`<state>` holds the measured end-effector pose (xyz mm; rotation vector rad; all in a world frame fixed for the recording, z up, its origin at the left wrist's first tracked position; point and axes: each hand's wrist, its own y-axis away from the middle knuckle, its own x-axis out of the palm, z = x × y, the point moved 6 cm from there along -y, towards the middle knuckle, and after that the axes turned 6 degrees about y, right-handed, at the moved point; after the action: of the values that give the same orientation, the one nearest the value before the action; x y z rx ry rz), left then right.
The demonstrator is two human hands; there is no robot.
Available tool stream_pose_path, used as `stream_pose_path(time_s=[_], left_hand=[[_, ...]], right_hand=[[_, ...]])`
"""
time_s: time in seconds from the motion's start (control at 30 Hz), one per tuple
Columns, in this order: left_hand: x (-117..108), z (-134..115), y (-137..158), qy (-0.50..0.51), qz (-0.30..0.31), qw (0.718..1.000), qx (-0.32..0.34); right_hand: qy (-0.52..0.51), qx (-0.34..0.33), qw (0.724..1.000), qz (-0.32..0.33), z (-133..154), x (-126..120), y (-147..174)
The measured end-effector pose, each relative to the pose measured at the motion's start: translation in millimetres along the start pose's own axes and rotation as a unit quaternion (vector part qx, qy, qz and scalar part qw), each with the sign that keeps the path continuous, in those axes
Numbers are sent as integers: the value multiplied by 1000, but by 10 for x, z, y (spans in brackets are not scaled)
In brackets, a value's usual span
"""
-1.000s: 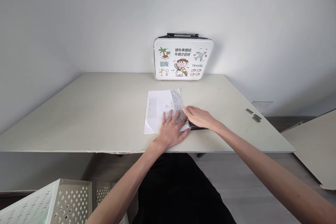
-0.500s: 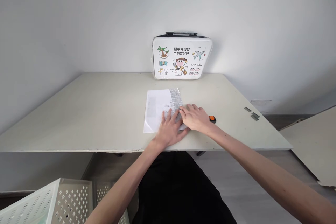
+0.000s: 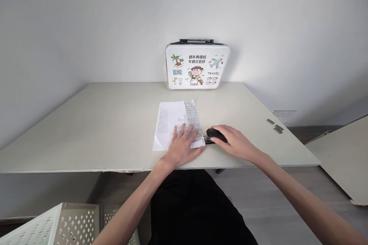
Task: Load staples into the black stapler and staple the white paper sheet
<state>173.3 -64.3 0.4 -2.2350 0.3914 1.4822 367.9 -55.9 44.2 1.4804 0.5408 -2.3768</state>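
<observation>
Printed paper sheets (image 3: 168, 124) lie flat on the table, with a dense patterned strip along their right side. My left hand (image 3: 182, 146) rests on their lower right part, fingers spread. A black stapler (image 3: 214, 134) sits at the sheets' lower right corner, its front end pointing left at their edge. My right hand (image 3: 234, 141) is wrapped round the stapler's rear part. Whether the paper lies between the stapler's jaws is too small to tell.
A white cartoon-printed case (image 3: 197, 67) with a black handle stands against the wall at the back. Several staple strips (image 3: 278, 128) lie near the table's right edge. A white perforated basket (image 3: 57, 224) is below the table at lower left.
My right hand has moved right, off the paper's edge, and now grips the stapler, drawn back from the sheets. My left hand stays flat on the paper.
</observation>
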Motion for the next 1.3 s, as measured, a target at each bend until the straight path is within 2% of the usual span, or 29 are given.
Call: stream_pose_path(time_s=[0.1,0.17,0.23,0.37,0.5,0.73,0.83,0.93,1.17,1.3], left_hand=[[-111,57,64,10,6,1000,9],[-232,178,127,8,6,1000,7],[-378,389,214,-7,1,1000,-13],[-630,922,432,-42,-4,994,-103],[-708,1148,563,-65,-3,991,-113],[-682,1169,558,-82,-4,990,-115],[-637,1096,446,-83,8,989,-123],[-516,894,212,-69,31,991,-111],[12,178,-586,-20,44,998,-48],[344,-276,-1020,14,50,998,-30]], right_hand=[[-2,63,998,-28,-305,39,236],[-18,109,993,-52,-494,74,365],[-39,149,985,-78,-645,90,478],[-95,207,967,-118,-834,78,640],[-130,228,957,-122,-879,83,665],[-159,213,954,-140,-743,84,585],[-178,218,947,-156,-764,58,583],[-200,244,929,-193,-858,15,617],[-254,292,862,-328,-961,-55,756],[-236,299,844,-378,-918,-76,806]])
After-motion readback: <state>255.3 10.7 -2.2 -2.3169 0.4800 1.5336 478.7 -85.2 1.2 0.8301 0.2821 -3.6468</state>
